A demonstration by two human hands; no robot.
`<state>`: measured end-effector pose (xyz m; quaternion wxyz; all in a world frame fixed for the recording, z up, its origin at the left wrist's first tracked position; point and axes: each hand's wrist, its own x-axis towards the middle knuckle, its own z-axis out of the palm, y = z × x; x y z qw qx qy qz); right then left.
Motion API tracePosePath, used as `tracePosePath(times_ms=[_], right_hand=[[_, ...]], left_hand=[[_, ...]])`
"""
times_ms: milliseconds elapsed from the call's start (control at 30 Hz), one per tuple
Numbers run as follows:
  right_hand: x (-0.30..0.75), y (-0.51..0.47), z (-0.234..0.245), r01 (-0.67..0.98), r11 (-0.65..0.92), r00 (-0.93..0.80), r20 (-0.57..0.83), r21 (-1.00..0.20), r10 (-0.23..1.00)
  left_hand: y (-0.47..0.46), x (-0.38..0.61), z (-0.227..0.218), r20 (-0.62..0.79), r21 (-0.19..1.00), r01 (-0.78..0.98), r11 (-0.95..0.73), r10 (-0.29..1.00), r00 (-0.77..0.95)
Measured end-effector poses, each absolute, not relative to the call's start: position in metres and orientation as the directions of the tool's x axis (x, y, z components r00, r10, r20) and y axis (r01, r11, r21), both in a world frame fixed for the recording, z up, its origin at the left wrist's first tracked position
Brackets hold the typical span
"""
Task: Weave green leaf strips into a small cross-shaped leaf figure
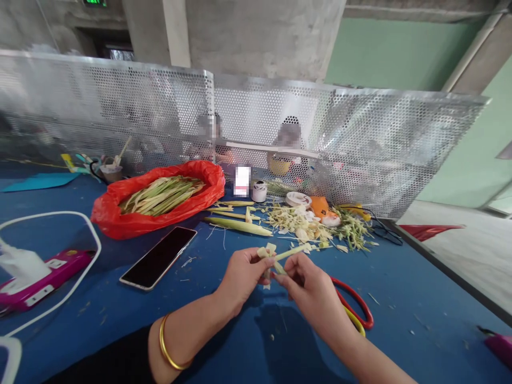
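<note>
A wide blue cloth surface (400, 298) fills the lower frame. At the middle left sits a crinkly red plastic bag (132, 224) full of long green leaf strips (162, 194). A messy pile of pale husk scraps (316, 224) lies at the middle right, and a flat black phone (159, 257) lies below the bag. In the lower middle, the left hand (240, 277) and the right hand (312, 288) meet just above the surface. Their fingers are closed on a thin pale green stalk (290, 252), and both hands pinch it near its split left end. The stalk lies almost flat. Its long side runs left to right, and the free tip points right and a little up, toward the scrap pile. It looks like peeling work, so a good way is to pinch one leaf only, hold the stalk firm and pull slowly along its length.
</note>
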<state>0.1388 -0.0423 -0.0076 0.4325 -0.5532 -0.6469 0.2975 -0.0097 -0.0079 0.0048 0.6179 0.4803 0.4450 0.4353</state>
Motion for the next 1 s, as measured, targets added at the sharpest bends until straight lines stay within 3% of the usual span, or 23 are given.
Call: tracePosePath(times_ms=[133, 267, 367, 433, 533, 600, 800, 1000], right_hand=[[0.137, -0.049, 0.003, 0.390, 0.320, -0.197, 0.261, -0.863, 0.945], [0.141, -0.048, 0.016, 0.228, 0.257, -0.271, 0.192, -0.939, 0.943], [0.144, -0.048, 0.019, 0.288, 0.305, -0.310, 0.213, -0.908, 0.926], [0.147, -0.049, 0.018, 0.456, 0.458, -0.284, 0.363, -0.763, 0.888], [0.151, -0.048, 0.017, 0.677, 0.603, -0.252, 0.637, -0.421, 0.729], [0.153, -0.045, 0.016, 0.720, 0.600, -0.241, 0.686, -0.347, 0.686], [0.153, -0.038, 0.011, 0.716, 0.339, -0.076, 0.414, -0.610, 0.907], [0.154, -0.036, 0.007, 0.720, 0.245, -0.004, 0.350, -0.649, 0.937]], left_hand=[[-0.009, -0.009, 0.006, -0.129, 0.985, -0.071, 0.154, 0.953, 0.275], [-0.010, -0.008, 0.006, -0.152, 0.978, -0.094, 0.186, 0.945, 0.290], [-0.011, -0.007, 0.006, -0.143, 0.975, -0.125, 0.181, 0.953, 0.269], [-0.012, -0.006, 0.007, -0.139, 0.979, -0.104, 0.173, 0.952, 0.273], [-0.015, -0.006, 0.011, -0.138, 0.986, -0.048, 0.161, 0.941, 0.309], [-0.017, -0.006, 0.014, -0.137, 0.986, -0.037, 0.160, 0.927, 0.348], [-0.018, -0.010, 0.019, -0.141, 0.981, -0.052, 0.184, 0.878, 0.457], [-0.017, -0.008, 0.012, -0.125, 0.988, -0.027, 0.154, 0.877, 0.464]])
